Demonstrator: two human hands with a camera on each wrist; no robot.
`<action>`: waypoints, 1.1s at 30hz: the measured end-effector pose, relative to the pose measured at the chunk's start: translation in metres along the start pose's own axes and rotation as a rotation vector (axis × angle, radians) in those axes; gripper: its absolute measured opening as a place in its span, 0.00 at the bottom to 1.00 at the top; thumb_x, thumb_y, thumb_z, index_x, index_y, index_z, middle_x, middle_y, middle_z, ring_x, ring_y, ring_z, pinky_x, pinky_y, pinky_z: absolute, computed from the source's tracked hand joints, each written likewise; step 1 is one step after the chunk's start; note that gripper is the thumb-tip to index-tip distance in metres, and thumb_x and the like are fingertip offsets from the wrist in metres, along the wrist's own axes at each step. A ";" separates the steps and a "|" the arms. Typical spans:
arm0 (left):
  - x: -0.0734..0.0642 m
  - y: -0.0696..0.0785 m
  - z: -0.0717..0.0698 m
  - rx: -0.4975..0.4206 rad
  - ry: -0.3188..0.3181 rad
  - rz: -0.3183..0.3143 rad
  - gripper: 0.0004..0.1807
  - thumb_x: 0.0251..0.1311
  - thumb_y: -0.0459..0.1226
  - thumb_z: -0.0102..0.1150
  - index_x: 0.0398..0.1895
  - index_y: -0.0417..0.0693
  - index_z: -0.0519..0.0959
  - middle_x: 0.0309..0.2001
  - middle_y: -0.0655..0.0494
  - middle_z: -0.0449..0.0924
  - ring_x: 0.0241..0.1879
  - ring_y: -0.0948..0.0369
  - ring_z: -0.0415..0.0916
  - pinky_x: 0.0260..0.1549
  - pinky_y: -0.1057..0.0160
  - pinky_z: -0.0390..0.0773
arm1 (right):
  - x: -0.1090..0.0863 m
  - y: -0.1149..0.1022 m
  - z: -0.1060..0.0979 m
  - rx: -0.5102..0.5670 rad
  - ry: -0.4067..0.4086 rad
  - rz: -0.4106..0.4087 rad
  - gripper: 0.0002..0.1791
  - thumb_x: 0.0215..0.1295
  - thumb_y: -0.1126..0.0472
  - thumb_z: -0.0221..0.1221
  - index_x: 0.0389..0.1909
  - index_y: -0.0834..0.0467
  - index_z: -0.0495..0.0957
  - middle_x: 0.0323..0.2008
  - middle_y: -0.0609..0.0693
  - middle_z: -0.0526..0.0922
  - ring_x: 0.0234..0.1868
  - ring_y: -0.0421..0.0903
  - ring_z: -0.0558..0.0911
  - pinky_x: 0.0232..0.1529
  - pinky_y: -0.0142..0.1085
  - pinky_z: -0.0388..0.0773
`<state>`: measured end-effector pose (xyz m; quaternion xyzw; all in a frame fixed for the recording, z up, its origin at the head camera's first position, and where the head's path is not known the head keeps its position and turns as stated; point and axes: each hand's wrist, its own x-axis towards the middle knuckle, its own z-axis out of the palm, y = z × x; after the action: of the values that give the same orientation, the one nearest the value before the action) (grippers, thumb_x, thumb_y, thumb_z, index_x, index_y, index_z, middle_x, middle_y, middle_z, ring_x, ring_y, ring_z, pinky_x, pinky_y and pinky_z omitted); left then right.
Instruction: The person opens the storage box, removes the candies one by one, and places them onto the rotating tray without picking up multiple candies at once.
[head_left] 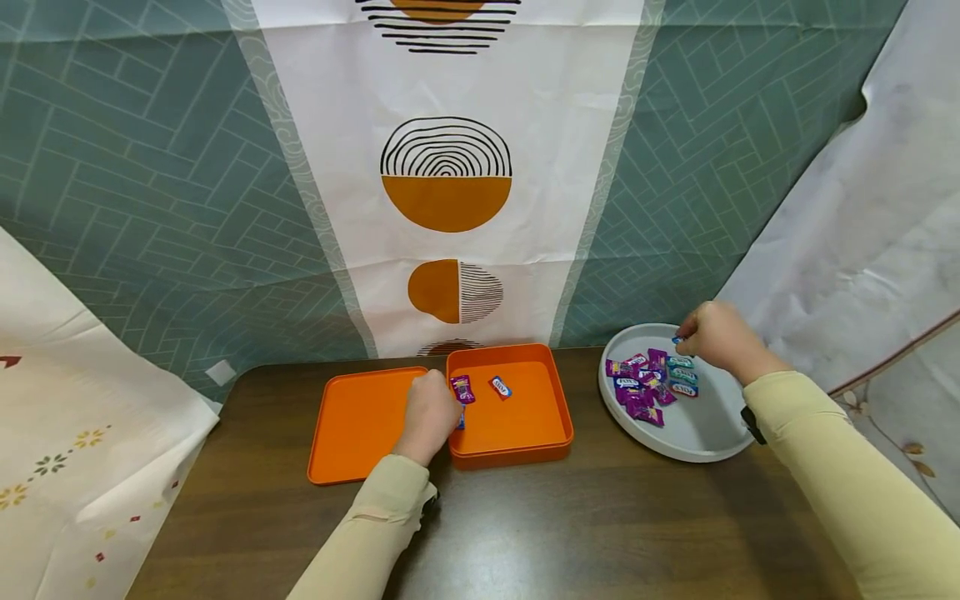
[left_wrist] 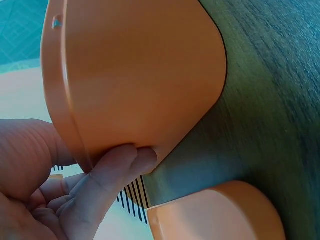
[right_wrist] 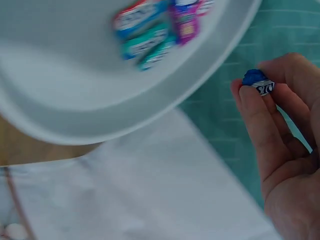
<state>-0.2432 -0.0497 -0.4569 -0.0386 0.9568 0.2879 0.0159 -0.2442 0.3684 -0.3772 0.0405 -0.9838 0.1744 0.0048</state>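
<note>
My right hand [head_left: 720, 337] pinches a small blue-wrapped candy [right_wrist: 258, 82] between thumb and fingertips, above the far right rim of a round grey-white tray [head_left: 720, 446]. In that tray lie several wrapped candies, purple ones [head_left: 637, 398] to the left and green and red-blue ones [head_left: 682, 375] to the right. My left hand [head_left: 429, 412] grips the left wall of an orange box [head_left: 525, 429], with fingers against its outside in the left wrist view. Inside the box are a purple candy [head_left: 462, 388], a red-and-blue candy [head_left: 500, 387] and a blue piece [head_left: 461, 417] partly hidden by the hand.
A flat orange tray or lid [head_left: 360, 425] lies on the dark wooden table [head_left: 525, 533], left of the box and partly beneath the left hand in the head view. Patterned cloth [head_left: 465, 300] hangs behind the table, with white cloth [head_left: 885, 192] on the right.
</note>
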 end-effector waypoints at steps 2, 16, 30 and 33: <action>0.000 0.000 0.000 -0.004 0.000 0.001 0.16 0.42 0.33 0.70 0.34 0.36 0.78 0.29 0.45 0.81 0.21 0.55 0.77 0.19 0.62 0.82 | -0.004 0.015 0.002 -0.009 -0.022 0.021 0.10 0.47 0.63 0.67 0.29 0.66 0.84 0.27 0.58 0.85 0.27 0.50 0.82 0.27 0.44 0.80; 0.000 0.001 0.001 0.008 0.004 -0.006 0.16 0.41 0.33 0.70 0.34 0.36 0.77 0.28 0.45 0.81 0.21 0.55 0.77 0.18 0.63 0.81 | -0.018 0.066 0.021 -0.123 -0.153 0.156 0.08 0.40 0.65 0.66 0.25 0.64 0.83 0.22 0.53 0.83 0.24 0.48 0.77 0.23 0.40 0.76; 0.000 0.001 0.001 0.009 0.006 -0.002 0.15 0.42 0.33 0.70 0.34 0.36 0.78 0.28 0.45 0.81 0.22 0.55 0.78 0.20 0.62 0.82 | -0.019 0.074 0.031 -0.136 -0.173 0.181 0.10 0.43 0.65 0.64 0.29 0.66 0.84 0.27 0.59 0.84 0.25 0.48 0.77 0.25 0.40 0.76; 0.000 0.001 0.002 0.012 0.003 -0.004 0.16 0.42 0.33 0.70 0.35 0.36 0.78 0.29 0.45 0.81 0.23 0.55 0.78 0.21 0.61 0.82 | -0.019 0.073 0.033 -0.133 -0.175 0.184 0.11 0.44 0.65 0.63 0.31 0.67 0.83 0.29 0.60 0.84 0.25 0.47 0.77 0.25 0.40 0.76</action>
<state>-0.2432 -0.0476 -0.4579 -0.0409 0.9584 0.2821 0.0154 -0.2307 0.4273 -0.4336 -0.0353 -0.9894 0.1041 -0.0944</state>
